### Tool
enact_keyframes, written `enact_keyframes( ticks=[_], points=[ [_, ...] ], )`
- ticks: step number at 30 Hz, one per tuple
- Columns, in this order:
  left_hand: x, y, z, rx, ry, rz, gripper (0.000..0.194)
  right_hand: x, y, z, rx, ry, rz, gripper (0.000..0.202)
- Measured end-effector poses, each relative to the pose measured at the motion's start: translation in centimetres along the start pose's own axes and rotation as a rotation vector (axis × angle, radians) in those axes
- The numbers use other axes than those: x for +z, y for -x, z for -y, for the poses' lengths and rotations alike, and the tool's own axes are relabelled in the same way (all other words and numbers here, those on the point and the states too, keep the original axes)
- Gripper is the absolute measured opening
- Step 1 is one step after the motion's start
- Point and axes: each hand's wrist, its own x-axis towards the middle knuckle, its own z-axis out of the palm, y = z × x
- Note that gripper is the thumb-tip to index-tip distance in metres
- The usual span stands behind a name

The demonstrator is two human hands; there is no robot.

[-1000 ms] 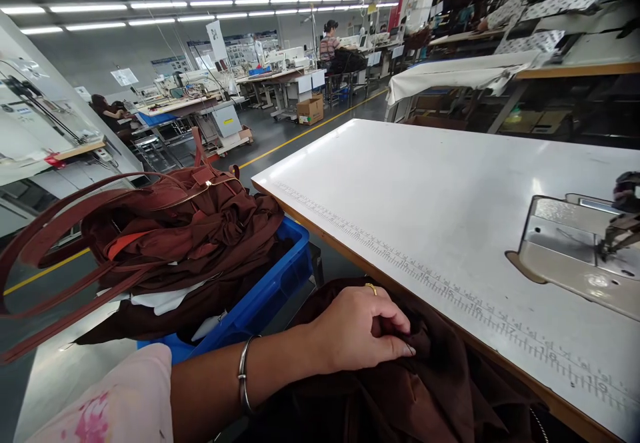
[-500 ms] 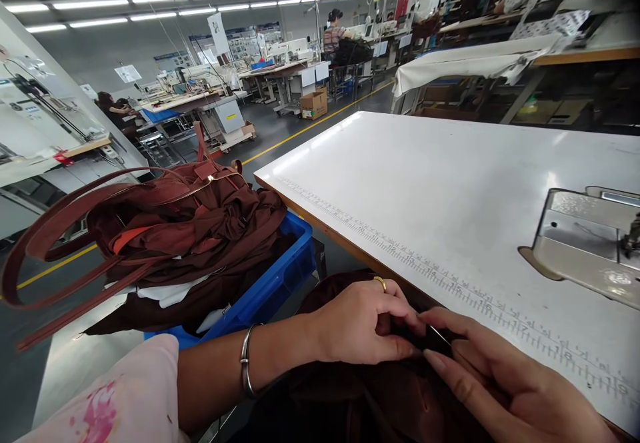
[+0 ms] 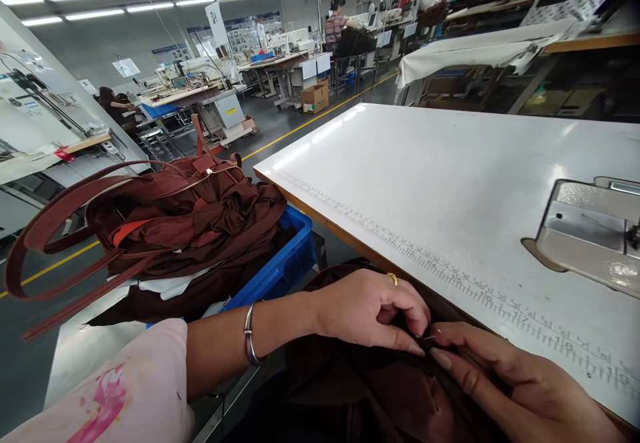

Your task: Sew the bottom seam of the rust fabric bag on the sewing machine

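Note:
Dark brown fabric lies bunched below my hands, against the front edge of the white table. My left hand, with a ring and a bracelet, pinches a fold of this fabric between thumb and fingers. Close beside it on the right, my right hand pinches the same fabric, fingertips nearly touching the left ones. A short, thin, shiny piece shows at the right fingertips; what it is cannot be made out.
A blue crate at the left holds a heap of brown bags and cloth with long straps. A sewing machine bed is set into the table at the right. Two people sit at far workstations.
The thin shiny piece between my hands shows less than before. Both hands have shifted slightly and still pinch the fabric. The view has tilted a little.

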Motion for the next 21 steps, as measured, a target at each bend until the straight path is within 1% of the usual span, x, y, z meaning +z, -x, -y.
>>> enact_keyframes(
  ticks=[2,5,8,12,14,17,21],
  points=[
    [0.1,0.2,0.1,-0.044,0.071,0.007,0.013,-0.2,0.1,-0.2,0.025,-0.015,0.024,0.019],
    [-0.1,0.4,0.0,-0.120,0.178,0.031,0.017,-0.4,0.2,-0.5,0.093,-0.060,0.108,0.018],
    [-0.2,0.5,-0.2,-0.147,0.197,0.032,0.019,-0.4,0.2,-0.8,0.135,-0.123,0.140,0.018],
    [-0.3,0.4,-0.2,-0.152,0.134,0.006,0.017,-0.3,0.0,-0.8,0.151,-0.152,0.142,0.017],
    [-0.2,0.3,-0.3,-0.140,0.078,-0.008,0.019,-0.4,-0.1,-0.7,0.174,-0.151,0.157,0.019],
    [0.1,0.3,-0.7,-0.089,-0.041,-0.063,0.022,-0.5,-0.2,-0.4,0.218,-0.142,0.212,0.025],
    [0.5,0.4,-1.3,-0.026,-0.140,-0.140,0.018,-0.6,-0.4,-0.1,0.213,-0.110,0.221,0.029]
  ],
)
